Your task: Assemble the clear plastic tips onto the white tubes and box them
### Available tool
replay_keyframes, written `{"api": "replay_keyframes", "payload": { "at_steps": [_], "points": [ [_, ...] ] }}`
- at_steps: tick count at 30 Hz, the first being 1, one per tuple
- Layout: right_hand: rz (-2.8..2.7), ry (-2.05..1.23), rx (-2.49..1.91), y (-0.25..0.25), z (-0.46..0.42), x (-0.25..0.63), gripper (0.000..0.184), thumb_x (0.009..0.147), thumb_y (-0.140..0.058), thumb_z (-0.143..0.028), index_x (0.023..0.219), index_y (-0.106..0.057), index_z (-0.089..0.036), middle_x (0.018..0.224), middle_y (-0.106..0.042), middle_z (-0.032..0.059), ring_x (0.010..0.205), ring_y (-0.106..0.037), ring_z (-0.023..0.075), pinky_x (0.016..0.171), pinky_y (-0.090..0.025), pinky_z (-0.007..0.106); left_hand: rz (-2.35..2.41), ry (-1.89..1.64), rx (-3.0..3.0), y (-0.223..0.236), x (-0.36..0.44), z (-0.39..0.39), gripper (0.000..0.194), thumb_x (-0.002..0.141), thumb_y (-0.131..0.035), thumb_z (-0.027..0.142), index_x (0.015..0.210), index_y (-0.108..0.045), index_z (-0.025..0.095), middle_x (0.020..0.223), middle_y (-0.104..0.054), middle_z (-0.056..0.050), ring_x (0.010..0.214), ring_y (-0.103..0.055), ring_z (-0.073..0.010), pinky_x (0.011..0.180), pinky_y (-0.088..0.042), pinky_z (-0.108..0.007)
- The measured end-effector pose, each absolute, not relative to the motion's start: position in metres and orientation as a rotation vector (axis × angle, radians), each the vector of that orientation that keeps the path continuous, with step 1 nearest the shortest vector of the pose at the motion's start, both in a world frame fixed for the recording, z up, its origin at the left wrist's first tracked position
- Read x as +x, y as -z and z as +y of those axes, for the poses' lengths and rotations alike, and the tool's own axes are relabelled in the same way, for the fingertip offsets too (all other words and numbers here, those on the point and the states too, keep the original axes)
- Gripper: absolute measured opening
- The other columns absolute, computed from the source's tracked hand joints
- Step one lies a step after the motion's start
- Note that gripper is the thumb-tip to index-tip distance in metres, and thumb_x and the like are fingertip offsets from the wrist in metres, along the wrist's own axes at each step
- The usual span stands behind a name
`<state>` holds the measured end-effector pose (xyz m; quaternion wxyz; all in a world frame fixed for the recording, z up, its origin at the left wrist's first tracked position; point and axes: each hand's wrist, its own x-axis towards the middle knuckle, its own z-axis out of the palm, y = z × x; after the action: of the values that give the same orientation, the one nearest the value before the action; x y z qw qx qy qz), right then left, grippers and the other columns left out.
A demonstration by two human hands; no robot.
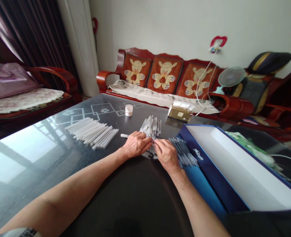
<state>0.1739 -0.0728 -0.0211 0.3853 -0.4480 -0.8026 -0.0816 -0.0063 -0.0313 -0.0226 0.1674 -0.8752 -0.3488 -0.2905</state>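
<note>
Both hands are busy right up against the open navy box (207,154), just left of its near corner, on a dark glass tabletop (125,204). The left hand (137,145) lies over a small heap of white plastic sticks (150,127), with its fingers (145,142) curled and closed up, probably to pin the heap so it doesn't slide around. The right hand (167,155) comes in from the box side, and its fingers (158,144) are pinched together and meet the left fingertips. They look like they're working on something thin, but the hands cover it, so I can't tell what either one actually has hold of. A loose bunch of thin bluish-grey sticks (183,152) sits right against the box's left wall, handy for the right hand. A single white stick (124,135) lies just beyond the left hand. Further left of the box there's a neat row of white tubes (91,133), all laid side by side, I'd guess so they don't roll or tangle. Past that row sits a small white jar (129,110), and a gold-brown packet (180,113) lies just behind the box, with a red wooden sofa (165,75) well beyond it.
</note>
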Motion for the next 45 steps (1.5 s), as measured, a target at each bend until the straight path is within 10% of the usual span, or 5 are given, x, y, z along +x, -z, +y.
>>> {"api": "replay_keyframes", "payload": {
  "at_steps": [16, 26, 34, 39, 45],
  "points": [
    [-1.783, 0.478, -2.115, 0.005, -0.054, 0.267, 0.017, 0.077, -0.051, -0.016, 0.067, -0.065, -0.019, 0.07, -0.055, 0.0087, 0.062, -0.052, 0.0193, 0.058, -0.037, 0.032, -1.039, 1.103, -2.446, 0.008, -0.018, -0.021, 0.027, 0.091, -0.038, 0.017, 0.107, -0.059, 0.016, 0.087, -0.064, -0.007, 0.084, -0.055, -0.0183, 0.08, -0.043, -0.033],
    [-1.71, 0.117, -1.529, 0.006, -0.062, 0.202, 0.031, 0.084, -0.043, -0.029, 0.097, -0.067, -0.015, 0.094, -0.069, 0.0116, 0.088, -0.063, 0.022, 0.082, -0.046, 0.033, -1.257, 2.792, -2.41, -0.027, -0.014, -0.017, 0.029, 0.078, -0.062, 0.039, 0.096, -0.06, 0.016, 0.078, -0.062, -0.001, 0.072, -0.058, -0.0123, 0.066, -0.047, -0.023],
    [-1.302, -0.779, -1.4, 0.02, -0.066, 0.161, 0.047, 0.08, -0.048, -0.058, 0.094, -0.066, -0.016, 0.08, -0.072, 0.0071, 0.066, -0.064, 0.0187, 0.049, -0.044, 0.025, -1.203, 3.542, -2.184, -0.025, -0.002, -0.023, 0.029, 0.07, -0.068, 0.032, 0.09, -0.055, 0.016, 0.082, -0.062, 0.0, 0.075, -0.061, -0.0112, 0.069, -0.05, -0.024],
    [-0.907, -1.022, -1.241, 0.021, -0.062, 0.161, 0.043, 0.057, -0.076, -0.047, 0.085, -0.066, -0.016, 0.069, -0.069, 0.0026, 0.058, -0.059, 0.0131, 0.042, -0.038, 0.019, -1.49, 3.211, -2.297, -0.011, -0.005, -0.017, 0.024, 0.072, -0.061, 0.031, 0.09, -0.056, 0.016, 0.075, -0.062, 0.0, 0.068, -0.06, -0.011, 0.063, -0.048, -0.023],
    [-0.713, -1.055, -1.1, 0.02, -0.058, 0.171, 0.041, 0.049, -0.081, -0.036, 0.082, -0.066, -0.017, 0.064, -0.063, -0.0039, 0.057, -0.055, 0.0078, 0.043, -0.04, 0.015, -1.407, 1.5, -2.706, -0.004, -0.019, -0.022, 0.019, 0.079, -0.051, 0.026, 0.087, -0.065, 0.016, 0.074, -0.063, -0.003, 0.071, -0.059, -0.0147, 0.068, -0.046, -0.025]
  ]
}}
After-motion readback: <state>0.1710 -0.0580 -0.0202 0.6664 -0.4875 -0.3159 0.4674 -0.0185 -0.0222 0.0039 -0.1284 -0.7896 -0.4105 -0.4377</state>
